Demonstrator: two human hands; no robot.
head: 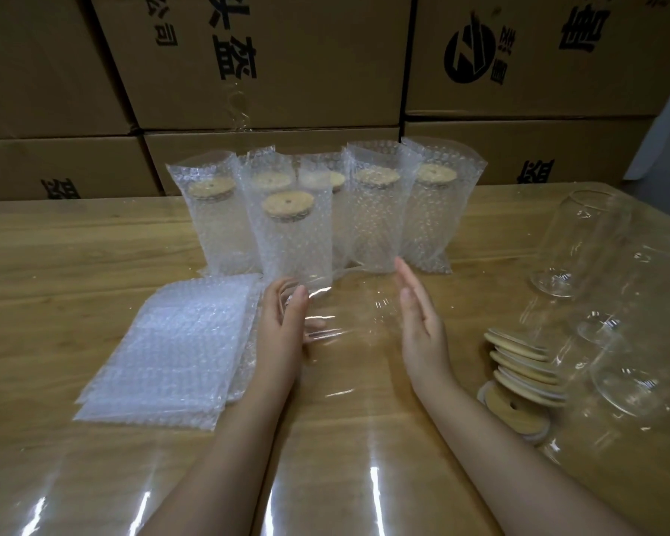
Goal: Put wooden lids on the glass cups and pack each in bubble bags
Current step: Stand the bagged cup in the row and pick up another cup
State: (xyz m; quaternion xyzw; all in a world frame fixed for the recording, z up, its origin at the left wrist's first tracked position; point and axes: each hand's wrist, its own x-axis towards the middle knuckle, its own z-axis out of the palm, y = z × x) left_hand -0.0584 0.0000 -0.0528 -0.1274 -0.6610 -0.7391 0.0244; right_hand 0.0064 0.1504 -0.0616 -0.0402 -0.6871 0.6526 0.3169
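Note:
Several glass cups with wooden lids stand upright in bubble bags at the table's back; the nearest packed cup [294,241] stands just beyond my hands. My left hand [283,326] hovers by its base with fingers straight and nothing in it. My right hand [418,315] is held edge-on, flat, holding nothing, a little to the right of that cup. A stack of flat bubble bags [171,353] lies left of my left hand. Wooden lids [519,373] lie in a fanned pile to the right, beside several bare glass cups [581,241].
The wooden table [55,265] is covered with a glossy clear sheet. Stacked cardboard boxes [267,59] form a wall right behind the packed cups. The bare glasses crowd the right edge.

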